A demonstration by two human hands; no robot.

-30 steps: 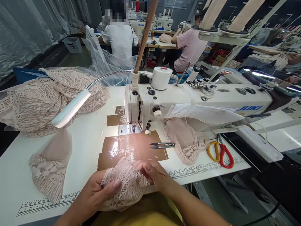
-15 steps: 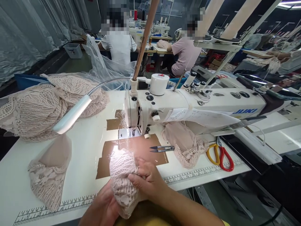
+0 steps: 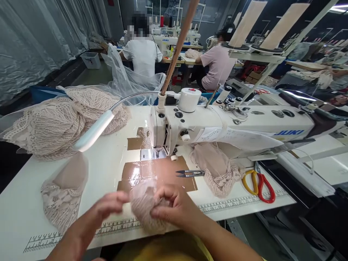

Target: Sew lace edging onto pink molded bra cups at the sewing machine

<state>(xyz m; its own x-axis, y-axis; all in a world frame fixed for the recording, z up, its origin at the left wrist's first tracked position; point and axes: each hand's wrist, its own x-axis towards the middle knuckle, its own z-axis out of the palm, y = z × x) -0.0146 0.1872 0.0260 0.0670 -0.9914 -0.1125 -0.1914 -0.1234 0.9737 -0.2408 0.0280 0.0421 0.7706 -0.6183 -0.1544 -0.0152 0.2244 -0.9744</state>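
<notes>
Pinched between the thumb and fingers of my right hand point(image 3: 172, 204) is a beige lace fabric piece point(image 3: 144, 208), slightly blurred, over the table's front edge area. My left hand point(image 3: 108, 208) is apart from it on the left, fingers stretched out and nothing in them. Just beyond the lace lies brown tape point(image 3: 160, 168) on the table, below the needle area of a white sewing machine point(image 3: 168, 132). Black thread snips point(image 3: 189, 173) rest on the tape's right side. Another lace piece point(image 3: 66, 192) lies flat to the left of my left hand.
A large heap of lace pieces point(image 3: 51, 127) sits at the back left, under a lamp point(image 3: 95, 130). More lace point(image 3: 217, 170) and scissors with red and yellow handles point(image 3: 266, 188) lie on the right. A ruler strip point(image 3: 223, 204) runs along the front edge. Two people sit at machines beyond.
My left hand has let go of the lace piece and moved left, its fingers opening out. My right hand still grips the lace. The view has shifted slightly.
</notes>
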